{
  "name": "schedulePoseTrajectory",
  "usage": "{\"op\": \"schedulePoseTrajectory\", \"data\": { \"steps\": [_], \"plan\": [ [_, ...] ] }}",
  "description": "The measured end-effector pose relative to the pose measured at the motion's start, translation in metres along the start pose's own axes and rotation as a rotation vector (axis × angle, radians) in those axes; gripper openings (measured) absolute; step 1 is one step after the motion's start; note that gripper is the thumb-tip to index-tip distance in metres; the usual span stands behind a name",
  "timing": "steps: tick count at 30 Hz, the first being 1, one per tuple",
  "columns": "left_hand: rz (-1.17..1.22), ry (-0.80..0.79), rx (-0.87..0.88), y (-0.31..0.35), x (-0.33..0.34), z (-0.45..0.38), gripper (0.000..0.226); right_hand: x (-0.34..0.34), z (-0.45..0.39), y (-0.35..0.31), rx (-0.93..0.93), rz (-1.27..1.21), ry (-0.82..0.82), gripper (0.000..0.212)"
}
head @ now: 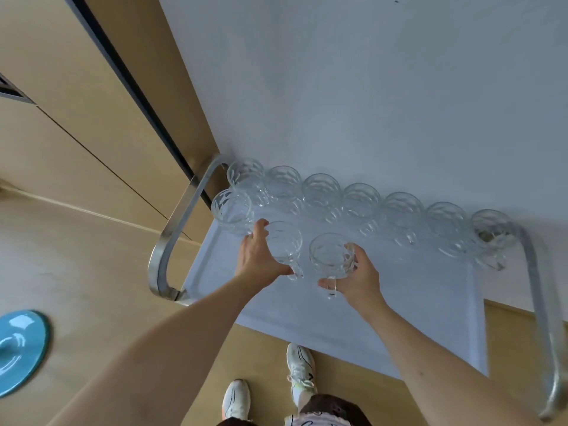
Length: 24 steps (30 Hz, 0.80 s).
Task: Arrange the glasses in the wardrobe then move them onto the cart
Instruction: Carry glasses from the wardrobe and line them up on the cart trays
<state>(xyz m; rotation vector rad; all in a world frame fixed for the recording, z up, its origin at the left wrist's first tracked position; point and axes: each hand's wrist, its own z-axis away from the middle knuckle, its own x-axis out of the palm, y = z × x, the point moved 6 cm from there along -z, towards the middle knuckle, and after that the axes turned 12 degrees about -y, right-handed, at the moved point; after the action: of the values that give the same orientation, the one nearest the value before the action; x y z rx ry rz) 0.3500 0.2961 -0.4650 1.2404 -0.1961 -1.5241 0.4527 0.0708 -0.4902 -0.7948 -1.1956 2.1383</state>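
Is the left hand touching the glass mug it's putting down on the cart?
Touching. The head view shows the left hand wrapped around the side of the glass mug, thumb by its handle, with no gap between fingers and glass, over the cart tray.

Glass row (362, 204) blocks cart (399, 318) far edge (wall side); near half free.

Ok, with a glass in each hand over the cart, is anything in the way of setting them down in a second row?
Nothing visible. The left hand holds a glass and the right hand another glass over bare cart top. The back row lines the wall, and one glass stands left of the left hand.
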Motion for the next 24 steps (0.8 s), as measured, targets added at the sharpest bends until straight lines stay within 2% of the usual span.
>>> {"op": "schedulePoseTrajectory", "data": {
  "steps": [9, 17, 22, 24],
  "plan": [
    [-0.004, -0.034, 0.04, -0.013, 0.013, -0.001, 0.124, 0.003, 0.016, 0.012, 0.032, -0.019, 0.021, 0.099],
    [-0.123, -0.073, 0.101, -0.019, 0.012, 0.0, 0.126, 0.012, 0.027, 0.026, 0.038, 0.0, 0.064, 0.112],
    [-0.24, -0.089, 0.139, -0.018, 0.001, 0.003, 0.12, 0.007, 0.035, 0.036, 0.094, 0.068, 0.092, 0.112],
    [-0.308, -0.104, 0.16, -0.013, -0.004, 0.003, 0.118, 0.004, 0.039, 0.035, 0.111, 0.104, 0.113, 0.103]
  ]
}}
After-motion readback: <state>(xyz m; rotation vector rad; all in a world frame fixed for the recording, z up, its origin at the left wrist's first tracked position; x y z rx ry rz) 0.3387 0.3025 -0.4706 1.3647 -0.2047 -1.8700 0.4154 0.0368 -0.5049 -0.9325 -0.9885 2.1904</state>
